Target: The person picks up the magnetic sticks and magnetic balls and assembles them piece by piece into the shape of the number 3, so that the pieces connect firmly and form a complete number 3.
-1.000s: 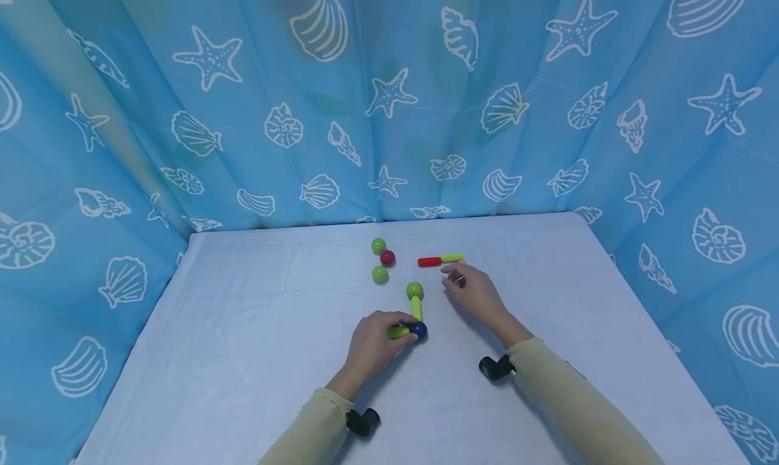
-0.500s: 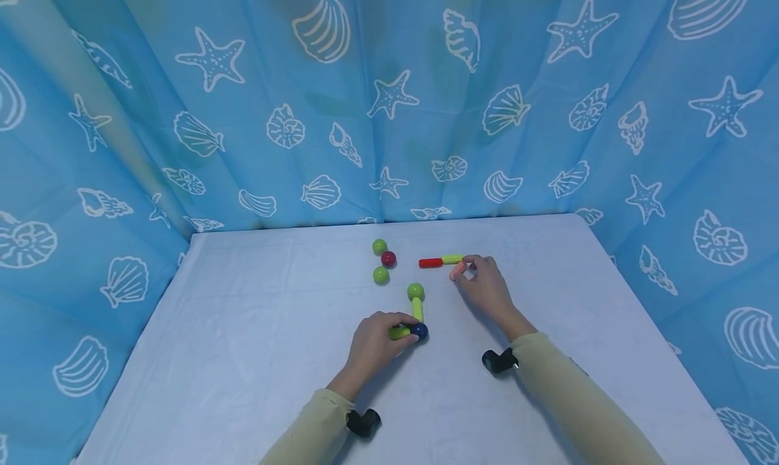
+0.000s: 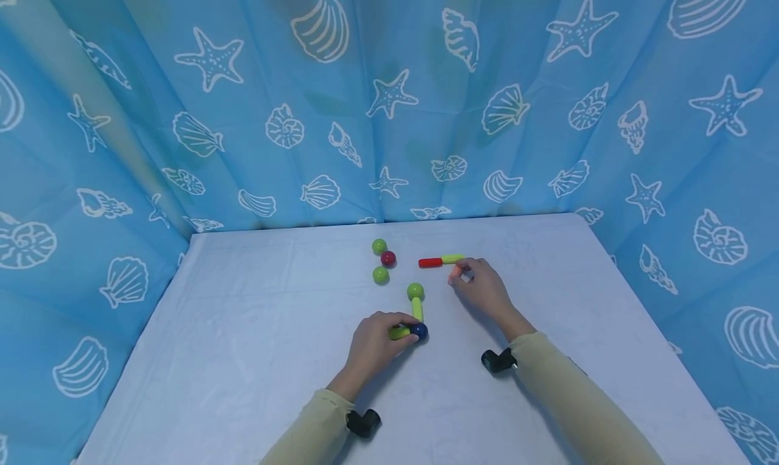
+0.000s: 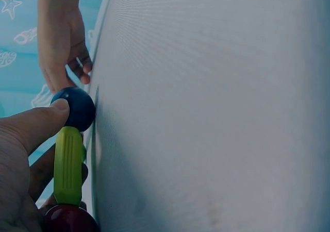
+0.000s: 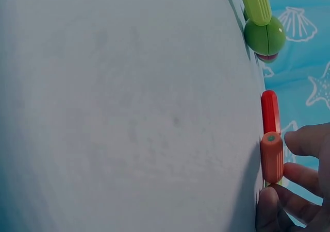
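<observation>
My left hand (image 3: 377, 340) pinches a blue ball (image 3: 418, 331) and the yellow-green rod (image 4: 68, 165) joined to it. A dark red ball (image 4: 71, 219) sits at that rod's other end, hidden under the hand in the head view. From the blue ball a second yellow-green rod (image 3: 416, 309) runs away to a green ball (image 3: 416, 290). Farther right, my right hand (image 3: 483, 289) holds a short orange rod (image 5: 271, 157) between thumb and fingers, just above or at the table. Beyond it lie a red rod (image 3: 430, 263) and a yellow-green rod (image 3: 452, 258), end to end.
Left of the rods, a dark red ball (image 3: 388, 259) lies between two green balls, the farther green ball (image 3: 379, 247) and the nearer green ball (image 3: 381, 275). All lie on a white-covered table (image 3: 255, 330). A blue shell-patterned curtain (image 3: 389, 140) hangs behind and at both sides.
My right hand has reached the orange rod, taken hold of it and turned it away from the other rods. My left hand keeps its grip in the same place.
</observation>
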A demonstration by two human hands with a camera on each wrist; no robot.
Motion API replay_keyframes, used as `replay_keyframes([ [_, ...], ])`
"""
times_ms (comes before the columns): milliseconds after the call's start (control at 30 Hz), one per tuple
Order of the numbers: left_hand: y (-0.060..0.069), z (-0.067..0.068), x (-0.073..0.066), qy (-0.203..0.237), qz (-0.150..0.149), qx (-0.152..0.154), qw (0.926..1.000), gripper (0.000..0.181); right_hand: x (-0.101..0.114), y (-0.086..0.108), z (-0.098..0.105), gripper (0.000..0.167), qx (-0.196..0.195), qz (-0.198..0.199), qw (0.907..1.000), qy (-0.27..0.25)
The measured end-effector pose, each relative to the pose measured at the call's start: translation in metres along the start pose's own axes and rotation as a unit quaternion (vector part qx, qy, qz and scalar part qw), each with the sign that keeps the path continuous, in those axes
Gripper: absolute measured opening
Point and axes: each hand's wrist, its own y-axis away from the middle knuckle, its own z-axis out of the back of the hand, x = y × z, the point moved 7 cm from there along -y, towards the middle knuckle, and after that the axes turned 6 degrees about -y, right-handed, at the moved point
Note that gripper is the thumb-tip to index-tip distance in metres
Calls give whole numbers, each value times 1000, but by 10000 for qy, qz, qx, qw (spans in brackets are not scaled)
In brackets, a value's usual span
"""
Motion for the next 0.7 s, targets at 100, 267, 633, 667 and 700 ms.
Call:
replay_keyframes([
  [100, 0, 0, 0, 6, 1, -3, 10000, 27, 1, 1, -1, 42, 7, 27, 10000, -32],
  [267, 1, 0, -1, -5, 6, 4, 10000, 27, 0, 3, -3, 43, 41, 57, 10000, 40],
  [633, 1, 1, -1, -23, 20, 19, 10000, 27, 4, 7, -4, 48, 268, -8, 9996, 72],
  [667, 1, 1, -1, -24, 17, 11, 10000, 27, 5, 8, -4, 48, 299, 9, 9995, 87],
  [700, 1, 1, -1, -29, 12, 2, 10000, 27, 5, 8, -4, 48, 331, 32, 9994, 93],
])
